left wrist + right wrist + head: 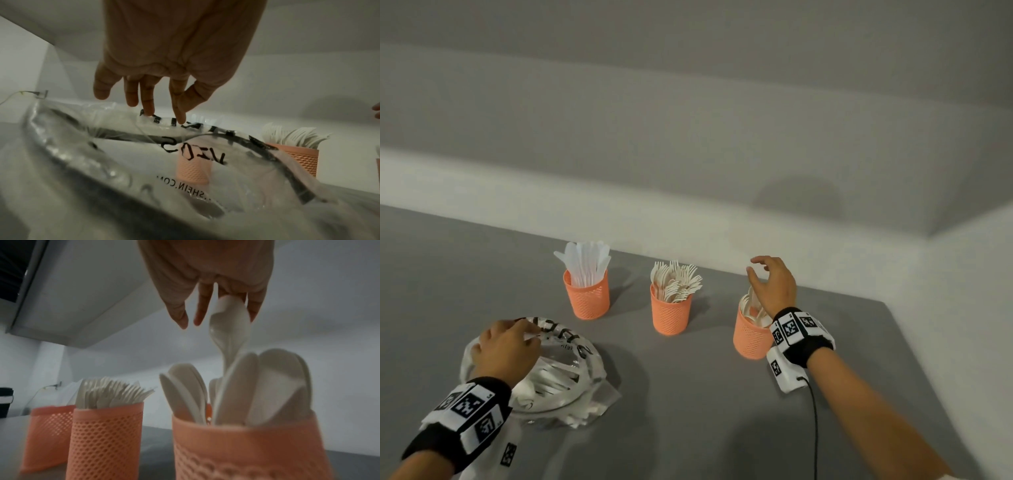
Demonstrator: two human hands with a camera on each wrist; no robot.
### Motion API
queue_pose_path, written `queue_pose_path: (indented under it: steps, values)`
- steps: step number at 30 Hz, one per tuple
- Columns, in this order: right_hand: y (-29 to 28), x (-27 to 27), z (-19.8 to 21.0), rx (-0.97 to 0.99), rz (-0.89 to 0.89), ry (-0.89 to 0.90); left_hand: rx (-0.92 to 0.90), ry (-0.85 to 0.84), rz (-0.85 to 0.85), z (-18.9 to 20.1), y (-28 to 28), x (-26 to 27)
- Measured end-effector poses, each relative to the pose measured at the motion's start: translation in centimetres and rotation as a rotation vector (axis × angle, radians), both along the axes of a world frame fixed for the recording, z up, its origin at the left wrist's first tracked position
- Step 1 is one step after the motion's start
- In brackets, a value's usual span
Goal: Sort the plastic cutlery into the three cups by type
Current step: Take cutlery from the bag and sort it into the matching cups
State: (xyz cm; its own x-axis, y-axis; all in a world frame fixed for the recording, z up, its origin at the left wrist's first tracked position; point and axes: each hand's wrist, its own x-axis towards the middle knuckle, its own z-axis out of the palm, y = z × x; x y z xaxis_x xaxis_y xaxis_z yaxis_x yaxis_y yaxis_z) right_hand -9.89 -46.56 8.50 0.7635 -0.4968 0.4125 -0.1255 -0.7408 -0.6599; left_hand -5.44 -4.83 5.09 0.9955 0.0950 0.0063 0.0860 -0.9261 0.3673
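Observation:
Three orange mesh cups stand in a row: the left cup [587, 298] has knives, the middle cup [671, 313] forks, the right cup [751, 337] spoons. My right hand [758, 270] hovers over the spoon cup [246, 447] with its fingers spread and straight. One white spoon [230, 321] stands taller than the others, its bowl just under my fingertips and its handle down in the cup. My left hand [527, 334] rests its fingertips [179, 116] on the rim of a clear plastic bag [585, 359] that holds more white cutlery [551, 377].
The grey table [705, 394] ends at a white wall behind the cups and has an edge at the right. A black cable [815, 428] hangs from my right wrist band. The fork cup [104, 439] and knife cup [47, 434] stand left of the spoon cup.

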Motion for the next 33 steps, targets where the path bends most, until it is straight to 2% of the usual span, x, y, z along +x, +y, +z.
queue_pose_path:
  steps: [3,5,9,11,15,19,25,27,29,31,33]
  values:
    - [0.1,0.1,1.1,0.005,0.015,0.037,0.011,-0.035,0.037,0.1,0.1,-0.1]
    - [0.0,0.3,1.3,-0.074,0.027,0.123,0.007,-0.057,0.073,0.1,0.1,0.0]
    - [0.1,0.1,-0.3,-0.307,0.006,0.544,0.0,-0.034,0.115,-0.4,0.4,0.5]
    - [0.3,-0.2,-1.8,-0.409,0.052,0.668,-0.019,0.033,0.098,-0.9,0.6,0.7]
    - [0.3,-0.1,-2.1,-0.456,0.075,0.678,-0.006,0.067,0.06,-1.5,0.9,0.9]
    - [0.9,-0.3,-1.4,-0.539,-0.025,0.546,-0.003,0.066,0.079,-1.4,1.0,1.1]
    - [0.9,-0.1,-1.8,-0.442,0.028,0.827,0.003,0.087,0.109,-1.1,1.1,1.1]
    - [1.4,0.1,-1.4,-0.41,0.003,0.772,-0.007,0.087,0.132,-0.9,1.2,1.0]
    - [3.1,0.2,-1.1,-0.39,0.015,0.543,-0.034,0.087,0.15,-0.7,1.5,0.9]
    - [6.2,0.5,-0.7,-0.313,0.148,0.237,-0.079,0.108,0.163,-0.7,2.0,0.8]
    - [10.5,1.1,0.2,-0.202,0.334,0.053,-0.154,0.124,0.181,-0.7,2.7,0.6]
